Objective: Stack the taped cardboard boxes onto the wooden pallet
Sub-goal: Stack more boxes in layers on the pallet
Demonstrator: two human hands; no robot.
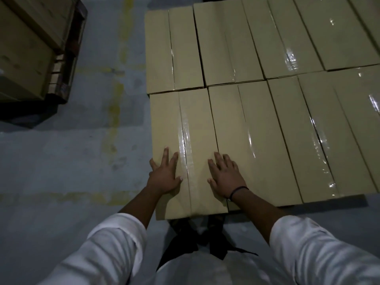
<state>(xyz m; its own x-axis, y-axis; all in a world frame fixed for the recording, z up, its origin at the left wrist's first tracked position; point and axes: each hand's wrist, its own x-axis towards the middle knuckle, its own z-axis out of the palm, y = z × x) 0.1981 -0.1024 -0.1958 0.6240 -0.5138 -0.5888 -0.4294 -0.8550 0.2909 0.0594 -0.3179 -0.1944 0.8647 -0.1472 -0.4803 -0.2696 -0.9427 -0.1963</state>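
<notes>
Tan cardboard, clear tape. The near-left box lies flat in the top layer of the stack, at its front left corner. Long axis runs away from the person, near end to far end, leaning slightly left at the far end. The tape strip follows that axis down the middle of the lid and wraps over the near end. The near end sits a little closer to the person than the near edge of the neighbouring box, which touches its right side. A far row of boxes butts against its far end. What the stack stands on is hidden.

Left hand: palm down on the lid near the left edge, fingers straight and spread, pointing away, thumb toward the tape. Holds nothing.

Right hand: palm down, fingers straight and slightly spread, lying across the line between this box and the neighbour. Dark wristband on that wrist.

Both forearms reach forward from rolled white sleeves.

Grey floor with worn yellow lines. A second stack of boxes stands at upper left.
</notes>
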